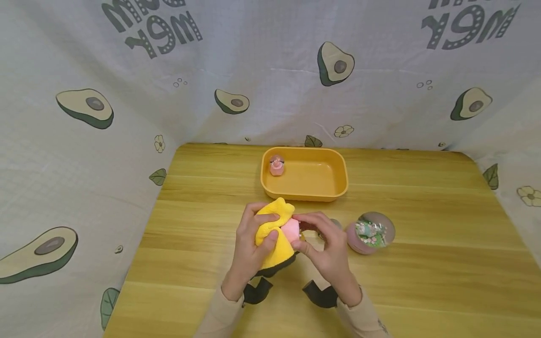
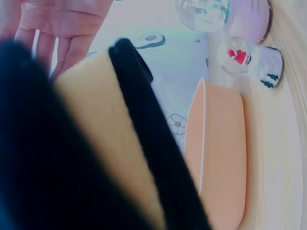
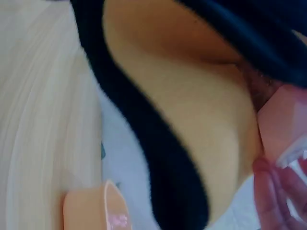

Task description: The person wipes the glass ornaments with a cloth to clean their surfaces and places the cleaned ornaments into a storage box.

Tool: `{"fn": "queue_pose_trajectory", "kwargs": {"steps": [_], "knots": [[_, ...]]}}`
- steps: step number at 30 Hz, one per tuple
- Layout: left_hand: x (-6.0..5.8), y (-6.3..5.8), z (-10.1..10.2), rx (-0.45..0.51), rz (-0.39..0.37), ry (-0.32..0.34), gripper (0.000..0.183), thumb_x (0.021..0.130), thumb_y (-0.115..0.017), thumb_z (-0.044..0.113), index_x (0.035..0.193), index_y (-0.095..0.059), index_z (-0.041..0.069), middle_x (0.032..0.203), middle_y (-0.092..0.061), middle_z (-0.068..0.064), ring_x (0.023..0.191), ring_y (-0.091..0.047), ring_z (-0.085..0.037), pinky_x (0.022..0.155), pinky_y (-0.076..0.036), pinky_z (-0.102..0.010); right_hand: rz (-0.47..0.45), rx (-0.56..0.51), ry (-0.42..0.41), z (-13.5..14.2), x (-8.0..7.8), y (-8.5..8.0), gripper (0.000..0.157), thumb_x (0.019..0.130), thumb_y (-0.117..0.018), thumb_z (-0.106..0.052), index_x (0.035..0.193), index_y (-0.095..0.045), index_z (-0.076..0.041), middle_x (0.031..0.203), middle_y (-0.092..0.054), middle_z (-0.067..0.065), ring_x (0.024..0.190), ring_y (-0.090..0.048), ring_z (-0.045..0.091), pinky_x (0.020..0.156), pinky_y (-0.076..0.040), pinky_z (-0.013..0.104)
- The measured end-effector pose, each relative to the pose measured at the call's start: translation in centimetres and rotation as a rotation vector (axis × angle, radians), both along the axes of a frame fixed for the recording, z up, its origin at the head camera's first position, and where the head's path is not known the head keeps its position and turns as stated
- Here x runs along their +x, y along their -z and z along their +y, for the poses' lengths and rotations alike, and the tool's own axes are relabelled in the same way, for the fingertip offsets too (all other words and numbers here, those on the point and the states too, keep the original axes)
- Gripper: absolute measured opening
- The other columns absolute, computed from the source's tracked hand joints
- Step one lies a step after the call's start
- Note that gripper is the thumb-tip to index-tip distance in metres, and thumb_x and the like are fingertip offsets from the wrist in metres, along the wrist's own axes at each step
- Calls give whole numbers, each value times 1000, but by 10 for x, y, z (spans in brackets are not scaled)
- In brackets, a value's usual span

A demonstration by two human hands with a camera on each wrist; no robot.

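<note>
My left hand (image 1: 248,241) grips a yellow cloth (image 1: 280,251) with a black edge, bunched up in front of me. Against the cloth sits a snow globe with a pink faceted base (image 1: 290,230), which my right hand (image 1: 329,246) pinches between thumb and fingers. The cloth hides most of its dome. In the right wrist view, the pink base (image 3: 285,122) shows beside the cloth (image 3: 192,110), near some fingertips. Cloth folds (image 2: 105,124) with black edging fill much of the left wrist view.
A yellow tray (image 1: 314,190) at the back holds a small pink snow globe (image 1: 276,166). Right of my hand stands a larger snow globe (image 1: 374,232) with a pink base. A smaller globe with a red figure (image 2: 237,56) is partly behind my right hand in the head view.
</note>
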State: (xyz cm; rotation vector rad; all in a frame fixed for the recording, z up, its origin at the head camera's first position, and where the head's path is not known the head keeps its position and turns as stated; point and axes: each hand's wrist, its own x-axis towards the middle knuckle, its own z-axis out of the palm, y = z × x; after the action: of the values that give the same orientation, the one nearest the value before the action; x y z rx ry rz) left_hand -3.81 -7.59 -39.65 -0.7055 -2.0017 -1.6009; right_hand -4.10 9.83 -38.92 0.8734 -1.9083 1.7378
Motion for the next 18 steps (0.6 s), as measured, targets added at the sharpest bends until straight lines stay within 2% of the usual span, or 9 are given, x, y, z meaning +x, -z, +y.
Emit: {"fn": "queue_pose_trajectory", "kwargs": {"steps": [5, 7, 9, 11, 13, 16, 18], "knots": [[-1, 1, 0, -71, 87, 2, 30, 98, -48, 36, 106, -60, 9, 114, -48, -16, 100, -53, -30, 81, -51, -36, -338, -28, 20, 0, 6, -7, 20, 83, -66, 2, 102, -65, 8, 92, -67, 9, 77, -64, 15, 70, -53, 24], [-1, 2, 0, -76, 100, -9, 31, 98, -48, 36, 105, -60, 9, 114, -48, -16, 100, -54, -30, 81, -51, -36, -408, -21, 35, -1, 6, -10, 18, 82, -63, 6, 100, -66, 8, 89, -67, 11, 74, -65, 15, 67, -53, 24], [-1, 2, 1, -52, 90, -24, 31, 98, -48, 37, 104, -60, 8, 113, -49, -16, 98, -54, -29, 79, -52, -35, -417, -3, 40, -2, 6, -10, 19, 83, -63, 5, 101, -66, 8, 89, -67, 13, 73, -65, 16, 67, -54, 24], [-1, 2, 1, -13, 59, -37, 32, 98, -48, 37, 104, -59, 8, 112, -50, -16, 98, -54, -29, 78, -51, -35, -355, 36, 44, -3, 5, -9, 24, 85, -66, 0, 108, -64, 6, 93, -66, 13, 74, -65, 16, 68, -54, 24], [-2, 2, 1, 34, 14, -45, 33, 97, -49, 38, 103, -59, 7, 111, -51, -16, 97, -54, -28, 75, -51, -33, -252, 85, 48, -3, 4, -7, 32, 89, -68, -12, 116, -61, 4, 102, -64, 14, 78, -63, 15, 70, -53, 24], [-2, 1, 1, 110, -75, -27, 32, 97, -50, 36, 105, -59, 7, 113, -53, -14, 97, -53, -27, 74, -49, -33, -28, 151, 38, -3, 1, -3, 43, 92, -65, -29, 121, -57, 3, 113, -58, 18, 89, -61, 20, 75, -52, 24], [-1, -1, -1, 156, -138, -10, 31, 96, -51, 35, 106, -59, 7, 114, -53, -12, 98, -53, -26, 73, -49, -31, 112, 185, 26, -3, -2, -2, 44, 93, -62, -33, 118, -58, 2, 118, -55, 22, 98, -59, 24, 81, -49, 23]]}}
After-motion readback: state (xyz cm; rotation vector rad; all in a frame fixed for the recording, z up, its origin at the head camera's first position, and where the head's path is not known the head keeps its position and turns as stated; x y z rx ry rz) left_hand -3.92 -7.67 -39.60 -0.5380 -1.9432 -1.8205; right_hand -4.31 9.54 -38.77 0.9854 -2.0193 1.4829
